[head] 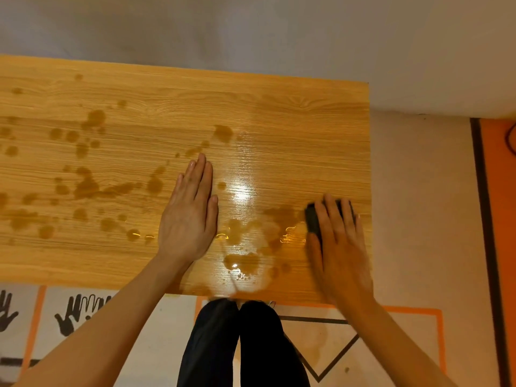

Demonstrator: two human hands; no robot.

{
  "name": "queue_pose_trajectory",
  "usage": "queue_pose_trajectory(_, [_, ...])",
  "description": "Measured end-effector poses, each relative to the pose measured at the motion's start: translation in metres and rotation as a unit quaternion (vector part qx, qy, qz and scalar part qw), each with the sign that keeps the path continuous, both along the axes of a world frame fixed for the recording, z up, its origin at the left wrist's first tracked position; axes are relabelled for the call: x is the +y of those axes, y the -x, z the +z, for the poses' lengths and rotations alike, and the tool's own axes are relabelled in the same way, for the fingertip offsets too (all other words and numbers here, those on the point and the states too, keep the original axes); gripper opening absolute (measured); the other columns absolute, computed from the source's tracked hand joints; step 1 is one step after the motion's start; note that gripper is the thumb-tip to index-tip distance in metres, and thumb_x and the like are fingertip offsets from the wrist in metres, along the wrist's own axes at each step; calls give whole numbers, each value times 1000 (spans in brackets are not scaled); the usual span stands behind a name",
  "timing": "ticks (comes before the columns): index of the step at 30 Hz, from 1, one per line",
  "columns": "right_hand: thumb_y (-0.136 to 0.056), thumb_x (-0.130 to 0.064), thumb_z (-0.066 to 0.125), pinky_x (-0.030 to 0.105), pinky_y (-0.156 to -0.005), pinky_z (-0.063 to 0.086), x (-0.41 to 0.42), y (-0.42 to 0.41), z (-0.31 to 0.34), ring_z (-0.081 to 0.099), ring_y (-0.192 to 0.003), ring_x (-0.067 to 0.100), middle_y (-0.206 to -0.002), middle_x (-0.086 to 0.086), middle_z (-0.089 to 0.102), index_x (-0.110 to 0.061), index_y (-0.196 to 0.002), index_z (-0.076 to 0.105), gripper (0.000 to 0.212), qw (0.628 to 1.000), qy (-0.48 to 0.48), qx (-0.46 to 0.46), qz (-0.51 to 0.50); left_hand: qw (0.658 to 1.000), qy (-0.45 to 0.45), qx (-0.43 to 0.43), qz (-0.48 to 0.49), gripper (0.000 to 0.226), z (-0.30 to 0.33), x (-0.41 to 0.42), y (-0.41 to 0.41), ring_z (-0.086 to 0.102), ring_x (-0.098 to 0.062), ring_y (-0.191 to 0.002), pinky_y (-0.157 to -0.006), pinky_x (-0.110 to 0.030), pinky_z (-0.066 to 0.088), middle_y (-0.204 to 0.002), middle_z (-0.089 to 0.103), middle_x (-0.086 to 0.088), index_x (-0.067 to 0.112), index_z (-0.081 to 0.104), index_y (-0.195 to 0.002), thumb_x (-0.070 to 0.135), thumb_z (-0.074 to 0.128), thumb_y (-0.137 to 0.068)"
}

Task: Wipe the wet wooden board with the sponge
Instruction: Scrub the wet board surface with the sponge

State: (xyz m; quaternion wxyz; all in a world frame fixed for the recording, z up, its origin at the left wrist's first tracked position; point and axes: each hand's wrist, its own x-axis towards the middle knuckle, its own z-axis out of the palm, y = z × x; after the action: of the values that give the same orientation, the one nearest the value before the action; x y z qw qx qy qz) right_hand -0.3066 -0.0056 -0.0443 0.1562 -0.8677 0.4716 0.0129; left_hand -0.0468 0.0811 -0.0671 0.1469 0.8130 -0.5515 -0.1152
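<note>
A light wooden board fills the upper middle of the head view, with its right edge near the right third. Many dark wet drops and puddles lie across its left and lower middle parts. A dark sponge sits near the board's right edge, mostly hidden under my right hand, which presses flat on it. My left hand lies flat on the board's middle, palm down, fingers together, holding nothing. A shiny wet puddle lies between my two hands.
A pale wall runs behind the board. The floor below has a white mat with black handprints at the left and orange and black lines at the right. My dark-trousered legs stand at the board's near edge.
</note>
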Motion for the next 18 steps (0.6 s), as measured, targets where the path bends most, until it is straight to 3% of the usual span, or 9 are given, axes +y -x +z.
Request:
queue_pose_trajectory(5, [-104,-39,21,48,-122,3,-65,-67,-5,-4,-150,25,-163,1,4,-24,-154,10,53,998,11,-24,-62,1000,3,-1,0,57,2,1,0,7,-19,-157,-128,-40,10,-169,10,-6,7,17,-159,29,25,-107])
queue_pose_trajectory(8, [-105,-34,27,49,-121,7,-13,-47,-7,1,-150,23,-162,1,12,-23,-153,18,50,998,10,-43,-35,1000,10,-2,-3,57,1,4,0,8,-20,-157,-128,-40,10,-169,11,-7,6,19,-159,28,26,-107])
queue_pose_trajectory(12, [-103,-39,19,49,-118,14,61,-9,-4,15,-148,29,-159,6,23,-18,-151,25,53,999,26,-4,38,1000,10,-9,-4,57,-1,1,2,8,-20,-157,-128,-37,7,-169,11,-8,5,18,-159,27,26,-107])
queue_pose_trajectory(15, [-103,-36,25,49,-120,13,24,-41,-2,13,-148,28,-159,4,22,-18,-151,25,51,998,17,-32,47,1000,14,-6,-1,57,0,-1,1,7,-20,-156,-128,-36,6,-168,11,-9,4,19,-159,25,27,-107])
queue_pose_trajectory(18, [-105,-35,24,44,-122,3,-27,-95,-1,3,-150,22,-162,-2,12,-24,-153,18,49,999,6,-48,-5,1000,18,-11,1,56,2,-3,-2,7,-19,-156,-128,-33,3,-169,11,-9,5,19,-159,26,26,-107])
